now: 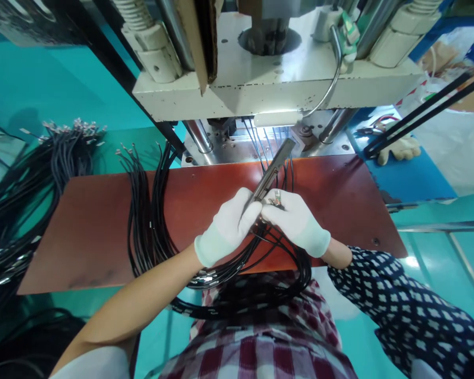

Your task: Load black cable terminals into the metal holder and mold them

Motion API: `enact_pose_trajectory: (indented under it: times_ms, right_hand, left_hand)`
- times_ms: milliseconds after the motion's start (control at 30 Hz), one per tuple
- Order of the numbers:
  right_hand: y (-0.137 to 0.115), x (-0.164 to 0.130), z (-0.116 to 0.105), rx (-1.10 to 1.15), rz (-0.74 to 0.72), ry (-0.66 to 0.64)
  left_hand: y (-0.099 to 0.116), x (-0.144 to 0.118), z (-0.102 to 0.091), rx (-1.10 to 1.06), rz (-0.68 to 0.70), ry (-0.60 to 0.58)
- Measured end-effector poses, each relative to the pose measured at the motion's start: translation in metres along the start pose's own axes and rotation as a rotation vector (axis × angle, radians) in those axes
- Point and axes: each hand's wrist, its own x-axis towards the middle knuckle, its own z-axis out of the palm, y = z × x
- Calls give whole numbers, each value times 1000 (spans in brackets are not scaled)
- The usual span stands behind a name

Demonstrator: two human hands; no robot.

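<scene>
Currently both gloved hands meet over the brown board [102,221]. Left hand [227,226] is closed, pinching the near end of a slim metal bar [272,168] that angles up and away toward the press [276,89]. Right hand [296,221] is closed round a bundle of black wires [260,273], fingertips touching the left hand's; small metal terminals show just above its knuckles.

Handling, judged: wires light, limp, smooth-jacketed; they sag in a loop below the hands toward the lap and would slip or fan out if held loosely. Best gripped close behind the terminals, several at once, not on the crimped ends, which look easy to bend. Bar looks stiff and thin; hold at the near end.

Counts: one bar; wires in hand too many and overlapped to count, perhaps a dozen or so. Second wire group [146,210] lies draped across the board left of the left hand; third heap [31,179] farther left. One spare glove [398,150] far right of the right hand.
</scene>
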Motion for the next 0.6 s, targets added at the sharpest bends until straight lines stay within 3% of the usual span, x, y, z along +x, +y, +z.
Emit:
enact_pose_trajectory:
  times_ms: [167, 267, 400, 600]
  right_hand:
    - [5, -6, -15, 134, 80, -117]
    - [10, -11, -22, 293, 172, -49]
    - [15, -18, -26, 383, 187, 17]
    - [14, -25, -38, 307, 156, 2]
  left_hand:
    - [3, 7, -5, -265, -13, -142]
    - [2, 8, -6, -354, -30, -180]
    - [0, 7, -5, -433, -66, -193]
    - [0, 7, -5, -458, -83, -190]
